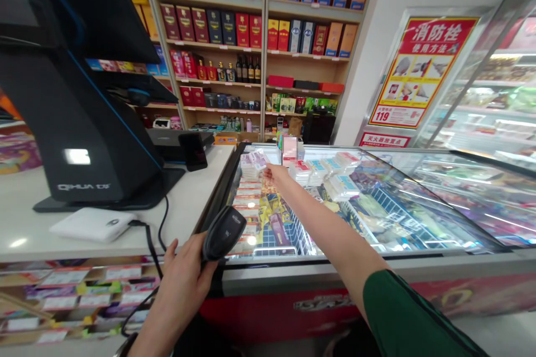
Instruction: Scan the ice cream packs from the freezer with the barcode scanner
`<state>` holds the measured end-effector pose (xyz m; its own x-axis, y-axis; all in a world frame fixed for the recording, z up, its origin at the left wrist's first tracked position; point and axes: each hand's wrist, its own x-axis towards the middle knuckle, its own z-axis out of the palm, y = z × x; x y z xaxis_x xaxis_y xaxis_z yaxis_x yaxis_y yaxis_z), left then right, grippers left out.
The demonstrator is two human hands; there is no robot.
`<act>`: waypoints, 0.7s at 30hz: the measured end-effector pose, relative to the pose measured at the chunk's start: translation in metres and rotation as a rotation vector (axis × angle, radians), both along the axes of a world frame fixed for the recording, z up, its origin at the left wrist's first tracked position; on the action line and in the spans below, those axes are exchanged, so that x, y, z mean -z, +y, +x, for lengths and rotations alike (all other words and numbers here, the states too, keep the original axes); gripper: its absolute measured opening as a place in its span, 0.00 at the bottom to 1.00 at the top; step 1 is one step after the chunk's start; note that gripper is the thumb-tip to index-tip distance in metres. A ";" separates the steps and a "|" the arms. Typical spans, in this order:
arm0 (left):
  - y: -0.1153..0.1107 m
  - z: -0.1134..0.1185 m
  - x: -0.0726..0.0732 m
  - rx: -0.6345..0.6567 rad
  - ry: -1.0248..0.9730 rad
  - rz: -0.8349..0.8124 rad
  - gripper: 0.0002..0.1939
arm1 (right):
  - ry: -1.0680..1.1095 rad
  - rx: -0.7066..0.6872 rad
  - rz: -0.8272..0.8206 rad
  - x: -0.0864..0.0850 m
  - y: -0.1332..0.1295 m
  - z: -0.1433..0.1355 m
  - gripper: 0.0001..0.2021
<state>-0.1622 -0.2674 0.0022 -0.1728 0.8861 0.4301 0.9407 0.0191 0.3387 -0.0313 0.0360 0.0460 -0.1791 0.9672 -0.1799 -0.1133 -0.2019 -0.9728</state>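
A black handheld scanner is gripped by my left hand, in front of the freezer's near left corner. My right arm, in a green sleeve, stretches over the freezer's glass top. At its end my right hand is at a stack of white and purple packets on the glass, its fingers closed at the right edge of the stack. Whether it grips a packet is too small to tell. Right of it stand stacks of packets with red labels and blue labels.
On the white counter at left are a black register terminal, a white device with a cable and an upright phone. Shelves of boxes stand behind. A red sign hangs at right.
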 end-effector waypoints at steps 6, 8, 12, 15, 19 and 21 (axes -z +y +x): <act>0.006 0.015 -0.010 0.049 -0.015 0.019 0.14 | 0.020 0.034 0.065 0.024 -0.051 0.073 0.10; 0.010 0.026 -0.014 0.089 -0.015 0.017 0.14 | 0.022 0.061 0.105 0.034 -0.071 0.098 0.09; 0.019 0.053 -0.020 0.191 0.029 0.017 0.15 | 0.010 0.112 0.205 0.055 -0.109 0.139 0.10; 0.025 0.073 -0.022 0.251 0.059 0.016 0.16 | 0.003 0.156 0.257 0.068 -0.130 0.159 0.11; 0.032 0.092 -0.023 0.302 0.081 0.007 0.17 | 0.011 0.208 0.229 0.079 -0.143 0.172 0.11; 0.033 0.099 -0.024 0.321 0.088 -0.015 0.15 | 0.025 0.210 0.231 0.083 -0.146 0.176 0.11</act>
<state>-0.0631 -0.2340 0.0266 0.1531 0.8958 0.4173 0.9252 -0.2783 0.2579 0.1442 -0.1098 -0.0369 0.0271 0.9983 0.0513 -0.1539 0.0549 -0.9866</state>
